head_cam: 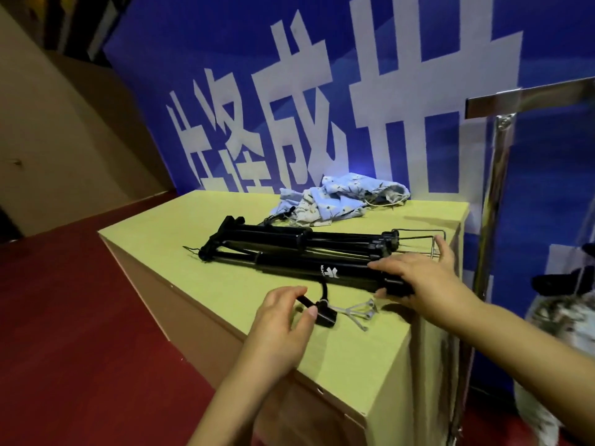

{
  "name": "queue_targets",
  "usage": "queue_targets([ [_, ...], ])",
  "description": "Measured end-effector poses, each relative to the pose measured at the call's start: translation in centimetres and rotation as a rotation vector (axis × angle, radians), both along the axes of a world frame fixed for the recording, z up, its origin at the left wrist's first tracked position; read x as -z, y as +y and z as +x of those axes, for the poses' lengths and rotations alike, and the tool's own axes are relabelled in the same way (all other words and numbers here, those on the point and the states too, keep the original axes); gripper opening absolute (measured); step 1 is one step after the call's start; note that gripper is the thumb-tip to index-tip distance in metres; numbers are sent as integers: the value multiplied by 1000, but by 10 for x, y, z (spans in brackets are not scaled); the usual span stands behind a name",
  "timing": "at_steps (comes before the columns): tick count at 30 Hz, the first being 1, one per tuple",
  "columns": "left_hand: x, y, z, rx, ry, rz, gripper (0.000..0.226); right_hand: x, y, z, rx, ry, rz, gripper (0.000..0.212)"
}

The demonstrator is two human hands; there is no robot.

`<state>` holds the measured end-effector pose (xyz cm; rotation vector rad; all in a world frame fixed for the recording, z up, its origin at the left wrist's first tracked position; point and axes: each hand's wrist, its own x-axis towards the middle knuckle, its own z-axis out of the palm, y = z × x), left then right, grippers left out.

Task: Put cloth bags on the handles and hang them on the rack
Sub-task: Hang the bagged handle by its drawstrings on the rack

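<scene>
Hands: left hand (283, 320) pinches small black handle (317, 309); right hand (418, 278) grasps long black handle (322, 268) on yellow box (354, 365).
Bags: cloth bags (338, 201) heaped behind, untouched.
Risk: wire hook (354, 313) near box edge likely snags or slips off.

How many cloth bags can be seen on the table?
1 pile of blue floral cloth bags lies at the far edge of the table, behind the black handles; how many it holds cannot be told.
</scene>
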<state>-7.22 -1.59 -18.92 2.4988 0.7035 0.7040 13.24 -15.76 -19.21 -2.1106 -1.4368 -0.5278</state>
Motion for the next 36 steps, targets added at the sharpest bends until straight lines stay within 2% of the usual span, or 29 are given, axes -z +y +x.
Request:
queue_targets([
  [2, 5, -3, 3, 20, 2, -3, 40, -3, -2, -9, -14, 133, 165, 37],
  [5, 10, -9, 9, 23, 23, 13, 43, -19, -9, -20, -50, 525, 368, 5],
  [9, 8, -15, 14, 18, 43, 18, 44, -28, -13, -28, -59, 735, 530, 21],
  [13, 7, -21, 19, 60, -11, 20, 44, -35, -19, -33, -76, 904, 616, 7],
  [16, 4, -24, 20, 75, -59, 62, 35, -37, -24, -29, -105, 1049, 717, 14],
  [20, 2, -25, 21, 57, -182, 193, 15, -37, -26, -20, -130, 1181, 817, 11],
  [25, -9, -32, 21, 127, -256, 270, 20, -37, -49, -5, -170, 1439, 881, 15],
  [30, -33, -63, 37, 292, -378, 341, 15, -47, -110, 1, -237, 1434, 1042, 23],
  [36, -49, -150, 80, 721, -427, 301, 22, -55, -219, -1, -135, 1230, 1235, 32],
])
